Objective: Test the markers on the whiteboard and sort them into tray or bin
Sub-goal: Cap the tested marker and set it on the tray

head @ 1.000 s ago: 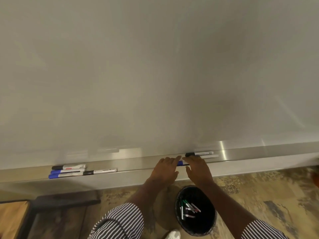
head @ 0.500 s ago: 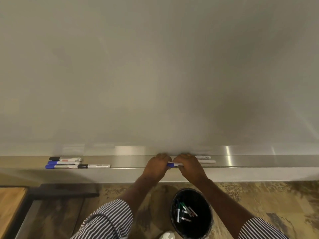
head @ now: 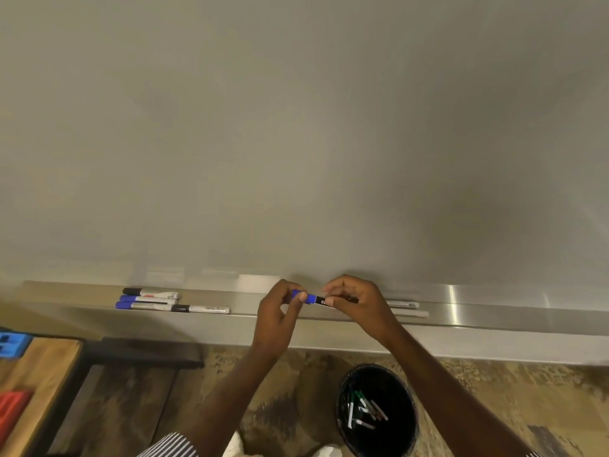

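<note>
— Where's the marker you're on?

— Between my two hands, level and just above the metal tray (head: 494, 311) under the whiteboard (head: 296, 127). My left hand (head: 276, 321) pinches the blue cap end of the blue marker (head: 308, 297) with curled fingers; my right hand (head: 359, 308) grips the other end, fingers wrapped round the barrel. A black band with white lettering shows between my fingertips.

— Is the cap off?

— I can't tell; the join is hidden by my fingers.

— And the others?

— Four markers (head: 155, 300) lie on the left part of the tray, well apart from my hands: a black-capped one at the back, two blue-capped ones in front of it, and another black-capped one end to end with the nearest blue. Two more markers (head: 403, 305) lie just beside my right hand, partly behind it, only their white ends showing.

— The bin?

— The black bin (head: 408, 407) stands on the floor below my right forearm, with several markers lying loose inside, at least one green.

— Anything else?

— A wooden table (head: 43, 367) at the lower left, with a blue object (head: 13, 341) and a red object (head: 13, 407) on it.
</note>
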A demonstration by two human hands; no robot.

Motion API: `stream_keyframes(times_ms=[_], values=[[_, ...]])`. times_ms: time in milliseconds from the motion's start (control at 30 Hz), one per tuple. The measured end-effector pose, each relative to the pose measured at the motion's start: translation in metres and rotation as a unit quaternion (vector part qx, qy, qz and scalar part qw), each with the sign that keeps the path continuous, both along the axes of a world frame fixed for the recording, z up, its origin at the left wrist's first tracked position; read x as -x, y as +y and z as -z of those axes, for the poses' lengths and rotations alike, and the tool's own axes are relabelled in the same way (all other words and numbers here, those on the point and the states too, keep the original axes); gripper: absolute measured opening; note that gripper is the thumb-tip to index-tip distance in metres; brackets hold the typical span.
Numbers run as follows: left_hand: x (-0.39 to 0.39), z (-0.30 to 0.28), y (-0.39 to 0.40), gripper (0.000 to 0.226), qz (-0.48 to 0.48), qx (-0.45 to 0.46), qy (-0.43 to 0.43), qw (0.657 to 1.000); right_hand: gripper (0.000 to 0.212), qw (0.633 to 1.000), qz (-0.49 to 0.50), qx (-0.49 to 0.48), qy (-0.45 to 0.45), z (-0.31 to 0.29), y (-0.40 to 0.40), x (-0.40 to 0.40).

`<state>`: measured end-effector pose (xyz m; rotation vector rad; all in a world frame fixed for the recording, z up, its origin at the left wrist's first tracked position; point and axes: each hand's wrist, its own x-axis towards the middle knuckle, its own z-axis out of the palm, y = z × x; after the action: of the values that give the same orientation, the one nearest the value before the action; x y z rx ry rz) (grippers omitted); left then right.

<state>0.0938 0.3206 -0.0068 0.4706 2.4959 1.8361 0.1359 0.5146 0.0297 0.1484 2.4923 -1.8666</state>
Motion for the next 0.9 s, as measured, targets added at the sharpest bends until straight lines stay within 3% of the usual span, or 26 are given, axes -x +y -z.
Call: stream_keyframes(times_ms=[133,333,700,900], values=[[0.006,-0.037,-0.016,0.027,-0.023,-0.073,0.006,0.997,0.015,0.993,0.011,0.112,0.031,-0.036,-0.024,0.004],[0.022,-0.094,-0.049,0.03,-0.059,-0.177,-0.007,0.982,0.035,0.961,0.002,0.264,0.083,-0.073,-0.074,0.016],[0.059,-0.167,-0.135,0.044,-0.034,-0.24,0.037,0.969,0.023,0.946,0.069,0.254,0.187,-0.141,-0.206,0.061],[0.068,-0.193,-0.174,0.055,0.021,-0.289,-0.009,0.957,0.035,0.91,0.172,0.272,0.262,-0.174,-0.268,0.074]])
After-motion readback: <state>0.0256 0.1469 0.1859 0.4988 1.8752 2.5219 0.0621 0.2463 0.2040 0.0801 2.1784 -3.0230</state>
